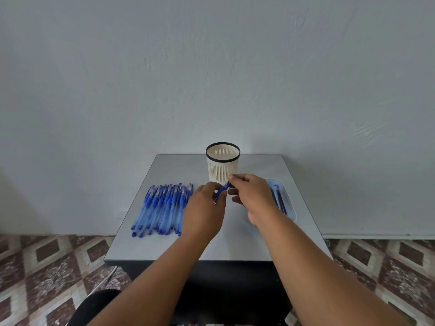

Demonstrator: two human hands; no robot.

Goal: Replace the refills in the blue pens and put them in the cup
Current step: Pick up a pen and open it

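Head: both hands (204,208) (253,196) pinch blue pen (220,191); axis up-right toward cup (223,164)

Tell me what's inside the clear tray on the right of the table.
The clear tray holds a few thin dark-blue refills lying lengthwise. The right hand and forearm cover its near-left part, so the full count can't be seen.

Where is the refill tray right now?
Head view: the tray sits on the table's right side, right of the cup, partly hidden behind the right hand.
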